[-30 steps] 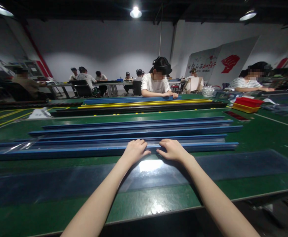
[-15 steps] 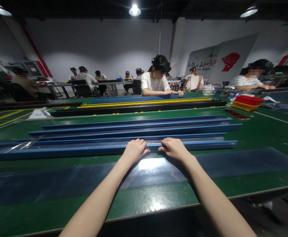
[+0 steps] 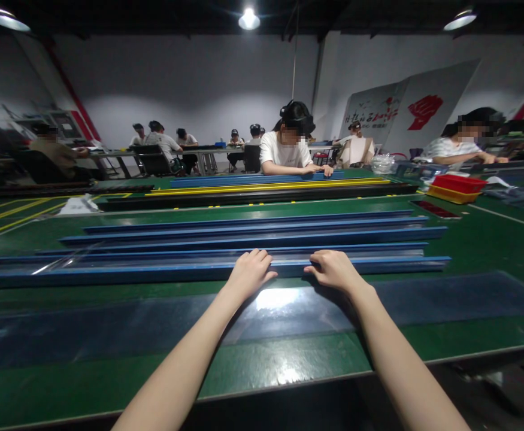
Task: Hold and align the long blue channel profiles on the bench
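Observation:
A long blue channel-shaped strip (image 3: 154,274) lies crosswise in front of me, with clear film inside its trough. My left hand (image 3: 251,272) is curled over its near wall, thumb on my side and fingers reaching inside. A short way to the right, my right hand (image 3: 333,269) grips the same wall in a like manner, thumb pointing inward. Between me and the strip, a long clear plastic sheet (image 3: 445,299) lies flat, reflecting the lamp. Crumpled clear film (image 3: 57,262) shows at the strip's left part. The fingertips are partly hidden behind the wall.
More blue strips (image 3: 253,232) lie just beyond on the green table (image 3: 490,245). Farther off are black and yellow strips (image 3: 266,187), a red bin (image 3: 459,182) and a dark red flat object (image 3: 436,209). A co-worker (image 3: 288,146) works opposite; another (image 3: 462,146) sits at right.
My right hand has moved a little to the right, widening the gap between my hands. The strip's right end also sits farther right. The view has shifted slightly.

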Action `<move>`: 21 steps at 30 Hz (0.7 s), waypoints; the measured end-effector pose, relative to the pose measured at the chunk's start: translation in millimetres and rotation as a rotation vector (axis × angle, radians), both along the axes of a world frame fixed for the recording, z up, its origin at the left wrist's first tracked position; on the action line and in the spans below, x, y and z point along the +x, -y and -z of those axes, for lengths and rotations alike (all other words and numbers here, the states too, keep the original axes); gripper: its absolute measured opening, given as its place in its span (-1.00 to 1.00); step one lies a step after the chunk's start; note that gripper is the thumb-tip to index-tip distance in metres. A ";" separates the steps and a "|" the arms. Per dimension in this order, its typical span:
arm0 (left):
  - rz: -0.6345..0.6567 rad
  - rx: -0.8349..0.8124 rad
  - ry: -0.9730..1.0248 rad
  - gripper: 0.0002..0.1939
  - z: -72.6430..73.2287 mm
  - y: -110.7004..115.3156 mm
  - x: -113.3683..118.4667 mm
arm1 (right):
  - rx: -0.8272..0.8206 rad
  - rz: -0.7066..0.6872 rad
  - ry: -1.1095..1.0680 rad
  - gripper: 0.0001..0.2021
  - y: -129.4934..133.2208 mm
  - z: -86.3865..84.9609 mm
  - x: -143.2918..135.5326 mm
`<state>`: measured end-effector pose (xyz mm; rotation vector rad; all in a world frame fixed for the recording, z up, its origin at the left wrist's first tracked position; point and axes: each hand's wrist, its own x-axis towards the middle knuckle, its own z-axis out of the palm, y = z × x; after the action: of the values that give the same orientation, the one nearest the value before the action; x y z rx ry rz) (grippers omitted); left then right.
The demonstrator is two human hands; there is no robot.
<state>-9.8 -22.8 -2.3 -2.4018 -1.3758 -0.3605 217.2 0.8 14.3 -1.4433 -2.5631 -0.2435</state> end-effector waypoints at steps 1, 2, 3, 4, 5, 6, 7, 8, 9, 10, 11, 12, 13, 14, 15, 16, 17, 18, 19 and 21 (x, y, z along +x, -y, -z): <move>0.002 -0.002 0.002 -0.73 0.8 -0.5 0.0 | -0.001 0.002 -0.002 -0.74 0.1 0.1 0.7; 0.004 -0.004 0.005 -0.73 1.5 -1.1 0.0 | -0.003 0.002 -0.005 -0.74 0.1 0.3 1.0; 0.007 -0.008 0.006 -0.73 2.2 -1.6 0.0 | -0.007 0.001 -0.009 -0.74 0.0 0.7 1.2; 0.010 -0.013 0.008 -0.73 2.7 -2.2 0.0 | -0.010 0.001 -0.015 -0.75 -0.2 1.1 1.2; 0.014 -0.019 0.011 -0.73 3.1 -2.7 -0.1 | -0.012 -0.001 -0.022 -0.75 -0.4 1.5 1.1; 0.018 -0.025 0.014 -0.73 3.4 -3.2 -0.2 | -0.014 -0.002 -0.029 -0.76 -0.7 2.0 1.1; 0.020 -0.031 0.018 -0.73 3.5 -3.5 -0.3 | -0.015 -0.006 -0.036 -0.75 -0.9 2.6 1.2; 0.021 -0.037 0.022 -0.73 3.5 -3.7 -0.5 | -0.015 -0.012 -0.042 -0.75 -1.0 3.1 1.3; 0.021 -0.042 0.026 -0.73 3.5 -3.8 -0.7 | -0.016 -0.020 -0.046 -0.75 -1.0 3.6 1.2; 0.020 -0.046 0.030 -0.73 3.4 -3.8 -0.8 | -0.018 -0.029 -0.049 -0.74 -0.9 4.1 1.1; 0.018 -0.048 0.034 -0.73 3.3 -3.8 -1.0 | -0.022 -0.039 -0.051 -0.74 -0.8 4.6 0.6; 0.016 -0.050 0.038 -0.73 3.3 -3.7 -1.0 | -0.026 -0.050 -0.051 -0.74 -0.5 5.1 -0.3; 0.013 -0.052 0.040 -0.73 3.3 -3.5 -1.0 | -0.029 -0.059 -0.051 -0.75 -0.1 5.5 -1.5; 0.011 -0.054 0.042 -0.73 3.2 -3.3 -0.9 | -0.029 -0.068 -0.053 -0.76 0.3 5.8 -3.2; 0.010 -0.057 0.043 -0.72 3.2 -3.1 -0.8 | -0.027 -0.077 -0.060 -0.76 0.8 6.1 -5.3; 0.009 -0.060 0.043 -0.72 3.0 -2.9 -0.7 | -0.021 -0.088 -0.073 -0.77 1.3 6.4 -7.6; 0.009 -0.064 0.043 -0.72 2.9 -2.6 -0.5 | -0.014 -0.099 -0.091 -0.77 1.8 6.8 -10.1; 0.008 -0.069 0.042 -0.72 2.6 -2.4 -0.3 | -0.005 -0.109 -0.110 -0.77 2.2 7.1 -12.5; 0.007 -0.075 0.042 -0.72 2.2 -2.2 -0.1 | 0.003 -0.118 -0.124 -0.77 2.5 7.6 -14.7; 0.003 -0.083 0.041 -0.73 1.6 -2.0 0.1 | 0.012 -0.129 -0.124 -0.76 2.7 8.8 -18.0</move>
<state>-9.7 -20.9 -3.9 -2.4758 -1.4320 -0.3625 199.2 -1.8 5.5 -1.2416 -2.5364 -0.1446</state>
